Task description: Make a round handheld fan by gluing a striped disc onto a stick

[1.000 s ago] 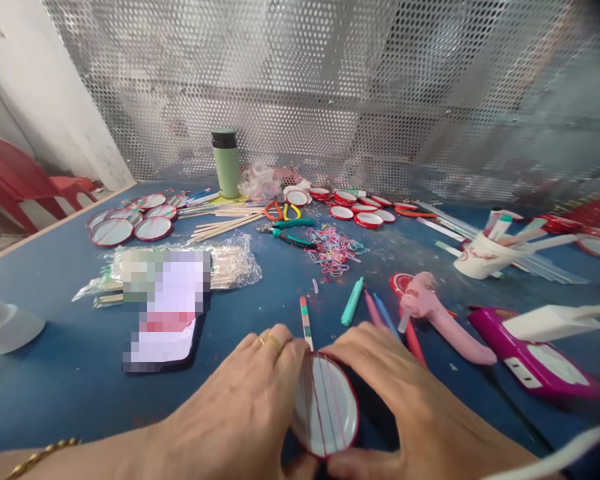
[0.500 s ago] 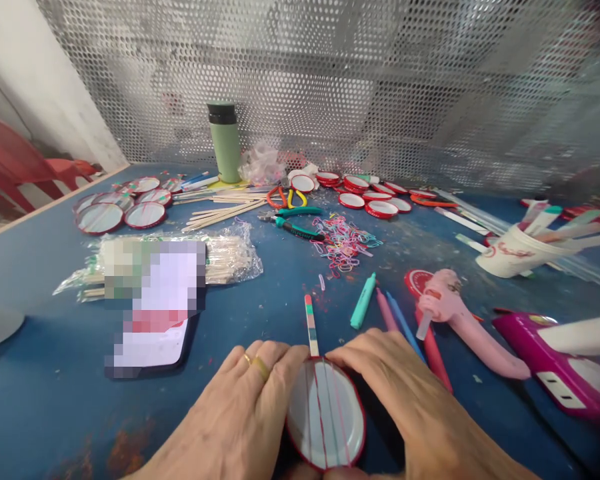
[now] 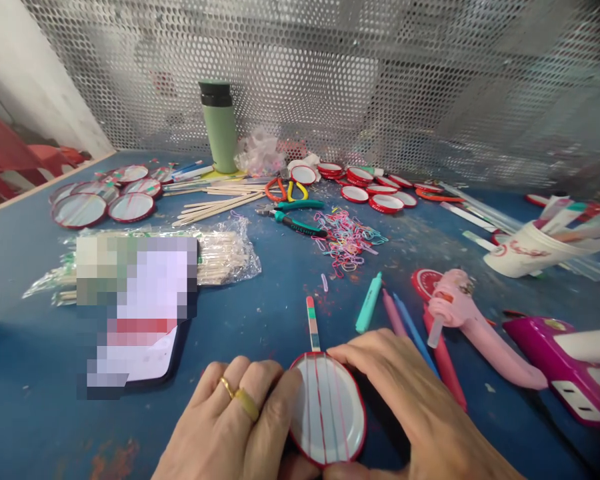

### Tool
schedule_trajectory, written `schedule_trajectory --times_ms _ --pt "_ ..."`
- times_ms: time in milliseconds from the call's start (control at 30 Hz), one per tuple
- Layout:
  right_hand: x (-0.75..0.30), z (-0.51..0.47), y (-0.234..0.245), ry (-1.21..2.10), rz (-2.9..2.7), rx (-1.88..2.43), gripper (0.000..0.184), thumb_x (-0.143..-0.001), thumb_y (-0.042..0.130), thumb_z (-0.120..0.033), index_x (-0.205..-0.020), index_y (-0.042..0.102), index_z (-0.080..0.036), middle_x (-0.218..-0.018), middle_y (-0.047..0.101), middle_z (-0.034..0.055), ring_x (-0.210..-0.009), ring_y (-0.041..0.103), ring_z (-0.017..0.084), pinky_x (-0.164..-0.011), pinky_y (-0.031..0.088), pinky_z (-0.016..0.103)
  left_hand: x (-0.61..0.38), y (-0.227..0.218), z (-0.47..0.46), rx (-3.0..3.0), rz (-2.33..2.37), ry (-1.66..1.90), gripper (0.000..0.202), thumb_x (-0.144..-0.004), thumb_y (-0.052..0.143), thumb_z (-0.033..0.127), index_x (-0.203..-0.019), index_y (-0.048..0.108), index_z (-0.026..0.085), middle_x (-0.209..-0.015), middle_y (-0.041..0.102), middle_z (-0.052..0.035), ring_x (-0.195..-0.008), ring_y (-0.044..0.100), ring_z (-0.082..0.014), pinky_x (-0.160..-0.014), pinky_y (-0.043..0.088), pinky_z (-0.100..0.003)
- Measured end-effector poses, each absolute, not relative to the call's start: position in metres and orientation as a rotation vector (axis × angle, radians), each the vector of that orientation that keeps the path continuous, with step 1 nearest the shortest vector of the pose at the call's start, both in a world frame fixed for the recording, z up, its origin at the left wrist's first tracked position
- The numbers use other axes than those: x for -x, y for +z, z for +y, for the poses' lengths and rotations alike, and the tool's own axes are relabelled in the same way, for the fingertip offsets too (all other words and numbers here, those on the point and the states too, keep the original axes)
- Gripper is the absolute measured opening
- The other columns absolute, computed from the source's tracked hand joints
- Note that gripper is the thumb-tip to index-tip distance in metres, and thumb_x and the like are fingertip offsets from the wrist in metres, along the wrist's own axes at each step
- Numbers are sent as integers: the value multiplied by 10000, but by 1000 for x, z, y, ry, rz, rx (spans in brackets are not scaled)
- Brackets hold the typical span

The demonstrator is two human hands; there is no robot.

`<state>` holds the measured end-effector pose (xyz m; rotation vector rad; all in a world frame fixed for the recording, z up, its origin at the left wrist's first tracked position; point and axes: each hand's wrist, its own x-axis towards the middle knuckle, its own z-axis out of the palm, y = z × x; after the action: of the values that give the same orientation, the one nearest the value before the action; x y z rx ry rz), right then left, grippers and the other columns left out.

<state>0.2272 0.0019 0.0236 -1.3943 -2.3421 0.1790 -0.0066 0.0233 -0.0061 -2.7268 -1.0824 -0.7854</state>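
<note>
At the near edge lies a red-rimmed jar lid [image 3: 333, 417], its white inside up, with several coloured strands stretched lengthwise across it. A flat wooden stick [image 3: 313, 325] with painted colour bands sticks out from its far rim. My left hand [image 3: 235, 417], with two gold-coloured rings, is closed on the lid's left side. My right hand [image 3: 397, 397] grips it from the right, with the index finger on the far rim near the stick. Both thumbs press at the near rim, partly cut off by the frame. A turquoise highlighter [image 3: 369, 303] lies just beyond my right hand.
Left stand a phone [image 3: 150, 320] and bagged sticks [image 3: 225, 257]. Farther back are strung lids [image 3: 80, 210], a green bottle [image 3: 220, 133], pliers [image 3: 297, 223], small coloured clips [image 3: 350, 243] and plain lids [image 3: 385, 203]. Right are a pink glue gun [image 3: 480, 333], a purple power strip [image 3: 555, 360] and a paper cup [image 3: 520, 250].
My left index finger has drawn back from the lid's far rim toward its left side. My right hand keeps its grip. The view has shifted slightly.
</note>
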Motion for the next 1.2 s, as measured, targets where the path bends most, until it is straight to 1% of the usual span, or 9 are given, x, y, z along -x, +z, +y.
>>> schedule_trajectory --times_ms 100,233,367,467,633,733,833,967,1200 --pt "-226 2 25 222 -2316 1429 635 -698 817 -506 -1233 594 -247 -1078 641 72 -941 621 253 -816 517 369 7 -5 24 2753 -1099 -754 341 -923 553 431 -1178 639 222 -980 652 -54 -823 589 -187 -687 462 -288" --pt "-224 2 27 263 -2311 1451 560 -714 815 -459 -1195 616 -253 -1057 640 66 -930 620 248 -797 519 362 8 -5 26 2793 -1105 -736 379 -910 562 427 -1227 620 227 -1003 645 -59 -828 584 -191 -679 470 -283" --pt "-225 3 26 255 -2300 1453 554 -717 814 -429 -1196 607 -244 -1067 637 68 -941 617 247 -802 518 364 8 -5 26 2838 -1138 -761 386 -927 542 425 -1269 597 254 -1017 630 -58 -849 583 -194 -722 487 -285" --pt "-225 3 25 239 -2293 1445 569 -721 812 -429 -1210 596 -238 -1077 635 72 -952 615 250 -812 520 369 8 -4 27 2855 -1168 -775 365 -937 523 421 -1263 595 272 -1024 621 -55 -859 587 -194 -746 496 -288" --pt "-226 3 25 244 -2310 1444 546 -734 797 -452 -1198 604 -240 -1064 635 71 -933 617 242 -785 527 358 8 -4 27 2867 -1166 -743 361 -930 528 427 -1251 597 278 -1026 619 -54 -862 587 -193 -753 502 -289" --pt "-225 3 25 234 -2306 1459 539 -731 801 -431 -1197 609 -241 -1061 637 70 -937 618 241 -798 528 360 8 -4 27 2855 -1159 -714 374 -923 544 433 -1251 599 263 -1026 626 -58 -854 587 -193 -728 495 -285" --pt "-224 4 26 238 -2309 1452 530 -727 799 -442 -1182 620 -238 -1037 640 71 -915 620 240 -786 529 362 7 -4 27 2846 -1145 -688 386 -913 562 450 -1240 610 249 -1027 636 -62 -836 585 -193 -695 485 -283" --pt "-222 4 28 229 -2307 1448 505 -732 793 -423 -1169 628 -232 -1021 642 72 -901 619 238 -767 527 356 6 -3 27 2841 -1148 -680 380 -912 562 454 -1224 624 245 -1021 642 -62 -827 584 -193 -683 481 -285" --pt "-222 5 29 225 -2314 1452 511 -730 785 -420 -1181 632 -238 -1024 644 72 -908 615 246 -780 519 368 6 -4 27 2830 -1149 -677 374 -911 558 460 -1207 631 244 -1012 641 -59 -826 580 -195 -687 482 -290"
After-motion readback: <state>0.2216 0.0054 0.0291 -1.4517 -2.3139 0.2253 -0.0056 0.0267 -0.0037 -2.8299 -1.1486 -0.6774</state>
